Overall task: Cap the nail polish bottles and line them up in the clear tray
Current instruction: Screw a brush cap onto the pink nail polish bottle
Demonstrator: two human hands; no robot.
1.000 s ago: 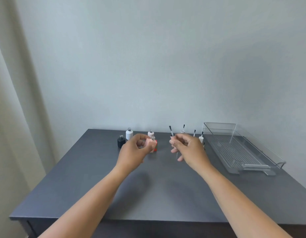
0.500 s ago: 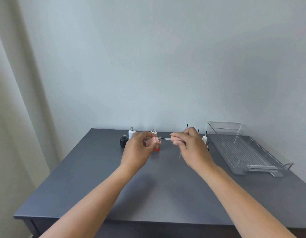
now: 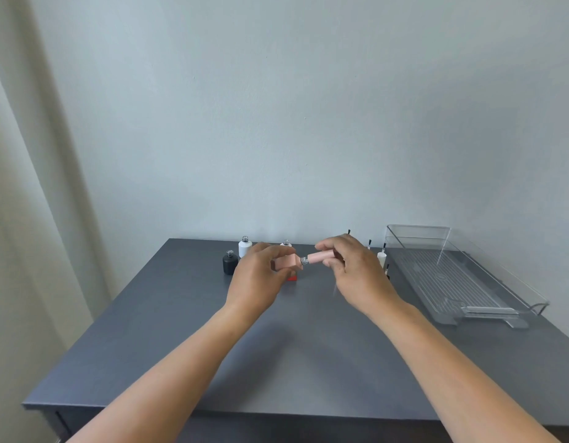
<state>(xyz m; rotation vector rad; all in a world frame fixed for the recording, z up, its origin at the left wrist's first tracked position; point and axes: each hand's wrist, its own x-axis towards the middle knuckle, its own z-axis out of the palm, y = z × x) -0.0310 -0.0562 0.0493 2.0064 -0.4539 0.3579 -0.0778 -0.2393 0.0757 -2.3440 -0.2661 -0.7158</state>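
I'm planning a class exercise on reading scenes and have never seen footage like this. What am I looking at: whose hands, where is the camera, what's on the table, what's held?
No machine here: these are a person's two bare hands, filmed by a wide-angle camera worn on the head, looking forward and down. The left hand holds a pink bottle tipped sideways; the right hand holds its pink cap at the bottle's threaded neck. On the grey table stand uncapped bottles, among them a black bottle and a white bottle. Behind the right hand stand loose caps, brushes pointing up, such as a white cap. The clear tray on the right holds no bottles yet.
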